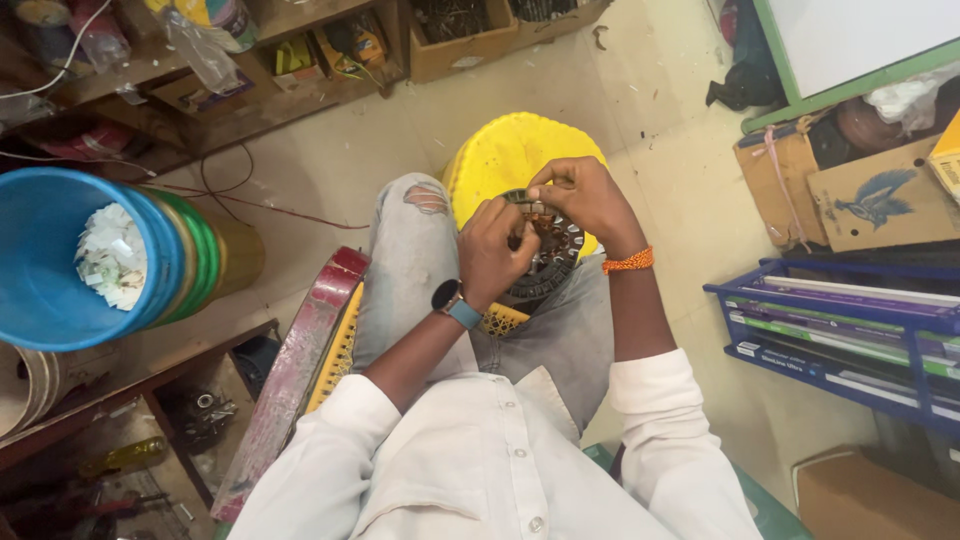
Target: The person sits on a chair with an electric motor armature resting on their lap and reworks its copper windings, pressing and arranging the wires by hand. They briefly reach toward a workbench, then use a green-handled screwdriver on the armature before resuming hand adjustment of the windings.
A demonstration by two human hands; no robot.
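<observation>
On the lap, against the front edge of a yellow stool [505, 150], rests a round dark stator [552, 255] with slotted teeth and coppery windings. Left hand [493, 250], with a watch [455, 303] at the wrist, curls over its near rim, fingers clenched on the core and covering what they pinch. Right hand [585, 197], with an orange band [628, 262] at the wrist, arches above the far rim, thumb and forefinger closed on something fine at the top slots; whether that is wire or a paper strip I cannot tell. Done well, I judge, this asks the left hand to keep the core from turning while the right feeds slowly along one slot, with no sharp bend at the tooth edge. Tilting the core toward the eyes would help. A blue tub [40, 260] with white scraps lies well to the left, and a blue rack [840, 340] stands to the right
</observation>
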